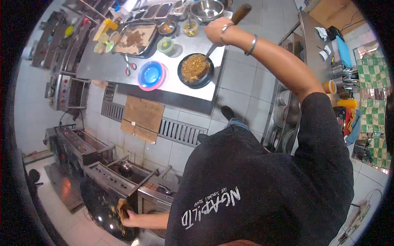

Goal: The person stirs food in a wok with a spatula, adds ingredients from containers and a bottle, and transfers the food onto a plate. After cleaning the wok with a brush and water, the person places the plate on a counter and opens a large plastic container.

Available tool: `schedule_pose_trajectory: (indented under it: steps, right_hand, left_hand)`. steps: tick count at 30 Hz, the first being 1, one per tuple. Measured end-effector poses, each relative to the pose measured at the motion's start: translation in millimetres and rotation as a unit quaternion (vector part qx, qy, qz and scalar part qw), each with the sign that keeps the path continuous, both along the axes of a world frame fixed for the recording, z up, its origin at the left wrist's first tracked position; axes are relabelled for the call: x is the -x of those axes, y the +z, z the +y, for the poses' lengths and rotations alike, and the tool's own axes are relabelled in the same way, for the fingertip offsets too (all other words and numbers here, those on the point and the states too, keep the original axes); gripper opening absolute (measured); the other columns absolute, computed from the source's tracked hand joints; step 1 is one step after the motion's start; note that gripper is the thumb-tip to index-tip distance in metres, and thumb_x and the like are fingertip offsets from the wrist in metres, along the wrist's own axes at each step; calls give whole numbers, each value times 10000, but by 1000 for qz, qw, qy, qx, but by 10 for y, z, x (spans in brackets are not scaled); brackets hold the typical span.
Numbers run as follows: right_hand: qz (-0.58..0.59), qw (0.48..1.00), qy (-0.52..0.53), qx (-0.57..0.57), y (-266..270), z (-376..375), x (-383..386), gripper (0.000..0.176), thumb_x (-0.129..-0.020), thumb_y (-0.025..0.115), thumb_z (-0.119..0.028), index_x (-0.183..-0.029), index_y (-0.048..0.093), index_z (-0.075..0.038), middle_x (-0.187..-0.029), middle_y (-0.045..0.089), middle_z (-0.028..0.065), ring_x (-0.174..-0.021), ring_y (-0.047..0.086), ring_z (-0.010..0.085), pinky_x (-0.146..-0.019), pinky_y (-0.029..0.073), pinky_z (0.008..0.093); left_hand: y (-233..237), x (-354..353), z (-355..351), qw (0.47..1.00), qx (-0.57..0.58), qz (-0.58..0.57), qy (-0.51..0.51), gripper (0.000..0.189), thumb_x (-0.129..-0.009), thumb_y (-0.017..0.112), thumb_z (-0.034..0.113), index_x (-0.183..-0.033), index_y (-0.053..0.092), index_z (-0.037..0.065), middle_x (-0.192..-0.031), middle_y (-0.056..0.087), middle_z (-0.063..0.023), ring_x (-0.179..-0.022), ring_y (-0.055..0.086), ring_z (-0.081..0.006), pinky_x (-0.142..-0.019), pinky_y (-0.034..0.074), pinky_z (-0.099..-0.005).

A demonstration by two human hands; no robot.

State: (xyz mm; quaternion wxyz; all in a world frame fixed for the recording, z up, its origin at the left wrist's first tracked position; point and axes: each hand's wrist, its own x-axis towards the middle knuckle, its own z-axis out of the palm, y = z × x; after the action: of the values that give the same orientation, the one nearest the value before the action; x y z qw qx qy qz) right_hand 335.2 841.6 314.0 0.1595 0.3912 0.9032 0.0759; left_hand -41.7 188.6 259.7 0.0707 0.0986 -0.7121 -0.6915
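Observation:
My right hand (217, 32), with metal bangles at the wrist, is closed round a long-handled cooking utensil (241, 13) with a wooden handle. Its metal shaft runs down to fried noodle-like food (193, 67) heaped on a black plate (200, 85); the food hides the utensil's head. At lower left, my left hand (130, 221) grips a dark wok (96, 205) at its rim through a brown cloth (122, 208). Bits of food cling inside the wok, which is tilted. Beside the black plate sit a blue bowl (150, 75) and a pink plate (162, 82) under it.
The steel table (92, 61) also bears scissors (129, 67), a lined tray (137, 39), a green-lidded tub (165, 45) and a steel bowl (207, 10). Stove burners (111, 178) run along the lower left, with a flame (66, 186). Cardboard (141, 117) lies on the floor.

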Motion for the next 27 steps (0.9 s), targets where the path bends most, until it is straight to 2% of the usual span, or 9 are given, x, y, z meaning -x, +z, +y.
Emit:
schedule_pose_trajectory:
  steps: [3,7,10,11,15,17,22,24,27]
  right_hand:
    - [-67,993,92,-3,44,-123,414,193,-692,634,-138,-865,678,-64,-872,658,111,-776,647,258,-632,517,374]
    - [-219,970,95,-48,-242,-220,989,224,-673,683,-133,-884,677,-56,-847,655,105,-738,645,292,-577,518,446]
    - [-217,952,213,-29,157,-406,1066,235,-667,691,-133,-886,675,-52,-843,654,106,-712,646,288,-566,520,428]
    - [-150,951,261,-70,177,-431,976,236,-659,699,-133,-885,678,-69,-830,656,103,-714,646,281,-570,524,413]
    - [-254,946,200,-13,4,-342,1305,224,-649,728,-180,-867,702,-137,-882,671,47,-787,626,250,-628,474,503]
    - [-233,939,247,-48,140,-404,1266,228,-641,721,-169,-858,689,-109,-827,665,89,-733,652,249,-596,528,382]
    - [-206,934,287,-49,97,-286,1283,232,-647,716,-191,-871,693,-134,-869,669,53,-770,648,231,-626,521,369]
    - [-233,936,262,-37,97,-273,1289,199,-668,701,-167,-866,702,-144,-933,659,32,-820,617,250,-687,459,507]
    - [-204,935,284,-55,151,-232,1186,162,-695,682,-178,-854,691,-144,-948,652,13,-854,602,196,-745,438,482]
  left_hand:
    - [193,-76,-371,997,41,35,61,222,-679,510,98,-850,514,-44,-851,551,-165,-780,547,-286,-682,472,-391]
    - [360,-292,-810,985,82,66,136,195,-676,508,95,-824,505,-32,-830,546,-157,-751,541,-278,-654,464,-381]
    - [411,-480,-1010,979,102,70,164,175,-674,506,93,-805,498,-23,-815,542,-151,-729,537,-273,-634,458,-374]
    - [407,-537,-1047,977,107,68,170,169,-673,506,92,-798,496,-20,-809,541,-150,-721,535,-271,-627,456,-371]
    - [394,-774,-1115,973,113,56,192,143,-670,504,89,-772,487,-9,-788,536,-142,-692,530,-263,-599,449,-362]
    - [353,-865,-1106,973,109,50,199,130,-668,503,88,-759,483,-3,-778,533,-138,-677,527,-259,-586,445,-357]
    - [258,-1006,-1097,975,98,34,196,100,-665,500,84,-727,471,11,-752,527,-129,-641,520,-249,-551,435,-345]
    - [236,-1052,-1039,979,87,27,180,89,-663,499,82,-714,467,17,-741,525,-125,-626,517,-246,-538,431,-340]
    - [170,-1086,-904,985,69,16,157,74,-661,498,80,-694,460,26,-726,521,-119,-604,513,-240,-517,426,-332]
